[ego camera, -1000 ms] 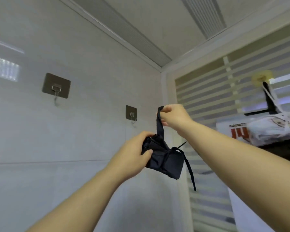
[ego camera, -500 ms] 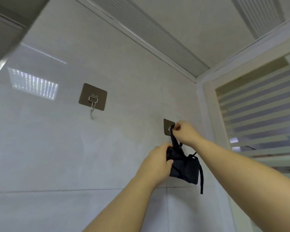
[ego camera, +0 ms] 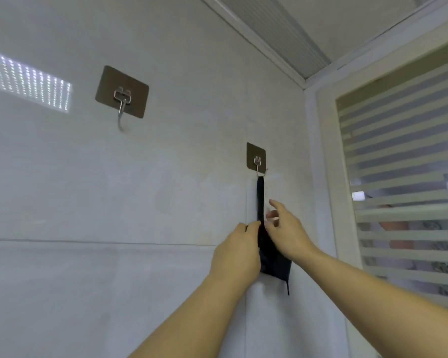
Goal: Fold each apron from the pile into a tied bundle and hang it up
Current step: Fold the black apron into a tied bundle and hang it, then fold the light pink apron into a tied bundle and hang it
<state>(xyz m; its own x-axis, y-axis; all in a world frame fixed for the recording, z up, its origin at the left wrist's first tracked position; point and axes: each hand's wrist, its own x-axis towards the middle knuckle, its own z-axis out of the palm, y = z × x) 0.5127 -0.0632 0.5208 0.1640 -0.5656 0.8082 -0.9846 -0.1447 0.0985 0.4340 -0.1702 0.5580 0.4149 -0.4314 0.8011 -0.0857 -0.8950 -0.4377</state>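
A dark navy apron bundle (ego camera: 276,262) hangs against the tiled wall by its strap loop (ego camera: 260,197), which runs up to the right adhesive hook (ego camera: 256,161). My left hand (ego camera: 237,254) grips the bundle's left side, thumb against the fabric. My right hand (ego camera: 286,229) is beside the strap with its fingers spread and straight, off the loop. A loose tie end dangles below the bundle. Both hands hide much of the bundle.
A second adhesive hook (ego camera: 122,95) sits bare higher up on the left of the wall. A frosted striped glass partition (ego camera: 398,177) with a white frame (ego camera: 321,177) stands at the right, close to the bundle.
My right hand slipped the strap loop onto the right hook, let go and dropped lower with fingers spread. The bundle now hangs from the hook. My view came closer to the wall.
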